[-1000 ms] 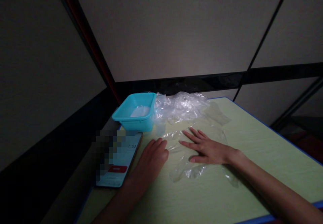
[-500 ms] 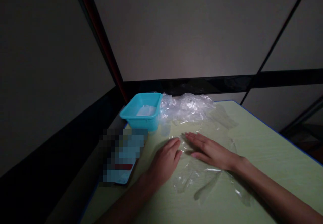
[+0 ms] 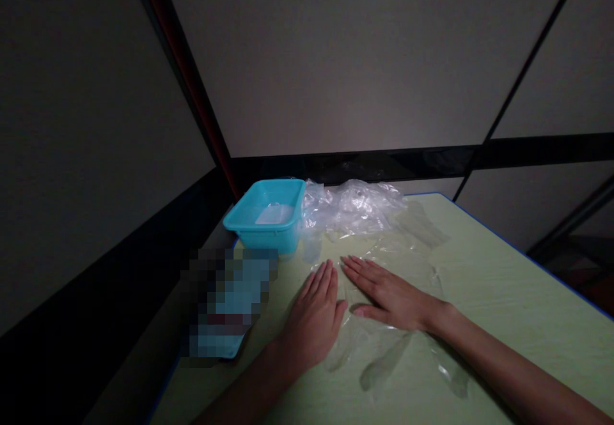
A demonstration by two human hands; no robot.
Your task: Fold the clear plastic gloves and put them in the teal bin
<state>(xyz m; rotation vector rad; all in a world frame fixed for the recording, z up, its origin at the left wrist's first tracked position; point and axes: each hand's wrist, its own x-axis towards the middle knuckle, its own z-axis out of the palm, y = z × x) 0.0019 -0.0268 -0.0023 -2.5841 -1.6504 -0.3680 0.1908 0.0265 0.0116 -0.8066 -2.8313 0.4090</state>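
A clear plastic disposable glove (image 3: 384, 348) lies spread on the pale green table, its finger parts pointing toward me. My left hand (image 3: 314, 316) rests flat at the glove's left edge, fingers stretched forward and side by side. On the glove's upper part lies my right hand (image 3: 384, 291), palm down, fingers extended to the left and thumb apart. The two hands' fingertips nearly meet, with a small gap between them. Neither hand grips anything. What lies under the palms is hidden.
At the back left stands a turquoise plastic basket (image 3: 283, 239) with a whitish item inside. Beside it is a heap of crumpled clear plastic (image 3: 359, 204). A phone-like object (image 3: 235, 303), blurred out, lies at the table's left edge. The table (image 3: 508, 310) meets a panelled wall behind.
My left hand has straightened its fingers, laying them flatter and further forward. My right hand has shifted slightly left. The view has moved a little.
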